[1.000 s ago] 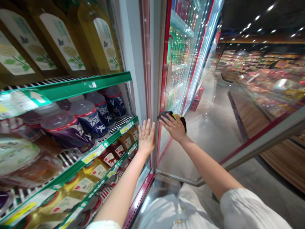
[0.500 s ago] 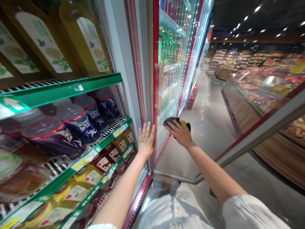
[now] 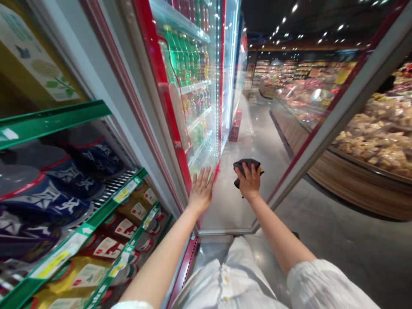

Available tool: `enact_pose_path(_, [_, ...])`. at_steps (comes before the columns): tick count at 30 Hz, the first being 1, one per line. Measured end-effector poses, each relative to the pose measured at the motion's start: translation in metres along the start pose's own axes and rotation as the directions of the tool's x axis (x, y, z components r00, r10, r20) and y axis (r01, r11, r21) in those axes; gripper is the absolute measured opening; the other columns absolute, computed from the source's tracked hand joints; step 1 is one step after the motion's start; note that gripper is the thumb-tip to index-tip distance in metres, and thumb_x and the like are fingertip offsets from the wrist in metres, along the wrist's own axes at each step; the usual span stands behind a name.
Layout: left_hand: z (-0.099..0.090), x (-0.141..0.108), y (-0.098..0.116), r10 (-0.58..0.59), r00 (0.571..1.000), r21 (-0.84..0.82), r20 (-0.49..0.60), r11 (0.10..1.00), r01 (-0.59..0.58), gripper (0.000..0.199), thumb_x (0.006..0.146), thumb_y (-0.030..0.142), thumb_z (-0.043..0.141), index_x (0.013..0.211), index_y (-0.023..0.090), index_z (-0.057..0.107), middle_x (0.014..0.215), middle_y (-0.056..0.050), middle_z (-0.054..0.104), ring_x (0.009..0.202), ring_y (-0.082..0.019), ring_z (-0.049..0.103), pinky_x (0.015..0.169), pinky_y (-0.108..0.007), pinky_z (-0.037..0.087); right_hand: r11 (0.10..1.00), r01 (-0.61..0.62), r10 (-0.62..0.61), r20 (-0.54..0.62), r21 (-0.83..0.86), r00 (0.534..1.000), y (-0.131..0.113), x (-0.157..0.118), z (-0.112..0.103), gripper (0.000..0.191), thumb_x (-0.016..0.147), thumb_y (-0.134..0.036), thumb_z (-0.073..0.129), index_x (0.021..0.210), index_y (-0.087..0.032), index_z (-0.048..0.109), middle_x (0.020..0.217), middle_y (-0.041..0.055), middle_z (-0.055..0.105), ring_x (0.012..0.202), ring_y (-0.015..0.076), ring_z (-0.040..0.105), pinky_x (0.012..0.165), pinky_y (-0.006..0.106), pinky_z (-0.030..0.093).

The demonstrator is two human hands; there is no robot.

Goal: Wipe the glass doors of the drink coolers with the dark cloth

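Note:
My right hand (image 3: 249, 182) presses a dark grey cloth (image 3: 240, 165) with a bit of yellow at its edge against a see-through glass door (image 3: 222, 214). The fingers lie over the cloth, which bunches out above and to the left of them. To its left, my left hand (image 3: 201, 191) is open and flat, fingers pointing up, near the door's left side. It holds nothing; whether the palm touches the glass I cannot tell. The door stands open in front of me, its grey and red frame (image 3: 298, 165) slanting up to the right.
At left, cooler shelves with green edging (image 3: 58, 118) bear large dark-blue-labelled bottles (image 3: 64, 193) and small yellow drinks (image 3: 85, 272). Beyond the glass is a lit, red-framed cooler (image 3: 180, 163) with green bottles (image 3: 180, 56). A wood-sided display stand (image 3: 360, 184) curves along the right.
My view has turned right, and the door frame now stands steeper. The right hand with the cloth has turned more upright on the glass. The left hand stays open, now farther from the shelves.

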State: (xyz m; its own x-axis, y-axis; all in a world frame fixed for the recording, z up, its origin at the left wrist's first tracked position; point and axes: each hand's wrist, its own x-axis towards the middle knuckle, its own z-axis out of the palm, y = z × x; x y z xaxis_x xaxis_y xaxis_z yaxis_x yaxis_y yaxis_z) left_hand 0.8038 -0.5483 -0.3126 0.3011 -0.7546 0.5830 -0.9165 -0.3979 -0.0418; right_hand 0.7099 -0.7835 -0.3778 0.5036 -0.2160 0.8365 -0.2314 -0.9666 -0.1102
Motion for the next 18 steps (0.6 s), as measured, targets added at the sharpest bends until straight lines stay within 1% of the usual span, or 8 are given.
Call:
enact_pose_path(3, [0.010,0.012,0.011,0.072,0.997,-0.012,0.024,0.997,-0.072,0.085,0.088,0.007,0.048,0.164,0.019,0.012,0.170,-0.012,0.022,0.160,-0.026,0.003,0.128,-0.057,0.015,0.996,-0.082,0.081,-0.019,-0.034,0.997,-0.003,-0.024,0.008,0.049,0.090,-0.009,0.051,0.127,-0.032,0.073,0.153,0.0092,0.054,0.154,0.0355,0.026,0.118,0.073,0.024])
enact_pose_path(6, [0.017,0.021,0.021,0.141,0.989,-0.004,0.040,0.990,-0.141,0.081,0.089,0.006,0.047,0.164,0.017,0.017,0.170,-0.010,0.025,0.160,-0.022,0.003,0.129,-0.050,0.017,1.000,-0.012,0.014,0.072,-0.022,0.997,0.000,-0.029,0.013,0.053,0.088,-0.007,0.053,0.127,-0.038,0.072,0.149,0.0048,0.059,0.151,0.0330,0.032,0.120,0.070,0.024])
enact_pose_path(8, [0.020,0.027,0.028,0.180,0.983,0.005,0.047,0.984,-0.180,0.081,0.088,0.005,0.046,0.163,0.015,0.019,0.170,-0.010,0.025,0.160,-0.022,0.002,0.129,-0.047,0.017,1.000,-0.004,0.005,0.073,-0.015,0.997,0.014,-0.025,0.010,0.055,0.087,-0.007,0.053,0.126,-0.040,0.072,0.149,0.0029,0.059,0.150,0.0322,0.033,0.121,0.068,0.024])
enact_pose_path(11, [0.026,0.033,0.036,0.200,0.977,0.020,0.069,0.979,-0.202,0.082,0.087,0.006,0.048,0.163,0.016,0.019,0.170,-0.009,0.024,0.160,-0.023,0.002,0.129,-0.048,0.019,0.989,-0.139,0.134,-0.093,-0.046,0.987,0.037,-0.029,0.003,0.051,0.089,-0.007,0.050,0.127,-0.032,0.072,0.157,0.0078,0.049,0.154,0.0367,0.024,0.117,0.071,0.030])
enact_pose_path(13, [0.031,0.035,0.041,0.176,0.980,0.038,0.089,0.983,-0.180,0.083,0.086,0.006,0.048,0.163,0.017,0.019,0.170,-0.009,0.024,0.160,-0.024,0.003,0.128,-0.049,0.021,0.968,-0.247,0.234,-0.194,-0.046,0.953,0.040,-0.041,0.003,0.051,0.090,-0.007,0.047,0.133,-0.025,0.069,0.163,0.0127,0.038,0.157,0.0400,0.015,0.112,0.073,0.035])
enact_pose_path(14, [0.033,0.036,0.043,0.159,0.983,0.051,0.096,0.985,-0.164,0.083,0.086,0.005,0.048,0.163,0.017,0.019,0.169,-0.009,0.025,0.160,-0.024,0.003,0.128,-0.050,0.021,0.961,-0.275,0.263,-0.203,-0.036,0.943,0.037,-0.047,0.004,0.053,0.090,-0.007,0.046,0.136,-0.023,0.066,0.166,0.0141,0.034,0.157,0.0410,0.012,0.111,0.074,0.037])
enact_pose_path(16, [0.037,0.037,0.046,0.128,0.987,0.077,0.096,0.988,-0.135,0.082,0.086,0.004,0.048,0.162,0.017,0.023,0.168,-0.009,0.028,0.160,-0.025,0.004,0.128,-0.051,0.021,0.960,-0.279,0.274,-0.148,-0.016,0.950,0.028,-0.055,0.007,0.056,0.089,-0.006,0.045,0.139,-0.024,0.064,0.167,0.0145,0.031,0.158,0.0420,0.009,0.108,0.075,0.039])
enact_pose_path(18, [0.039,0.037,0.048,0.111,0.990,0.097,0.082,0.988,-0.119,0.080,0.086,0.003,0.048,0.162,0.017,0.026,0.168,-0.010,0.030,0.160,-0.025,0.005,0.128,-0.051,0.022,0.972,-0.236,0.236,-0.050,-0.002,0.971,0.024,-0.053,0.007,0.057,0.088,-0.006,0.047,0.137,-0.027,0.066,0.164,0.0127,0.039,0.157,0.0421,0.013,0.110,0.074,0.038])
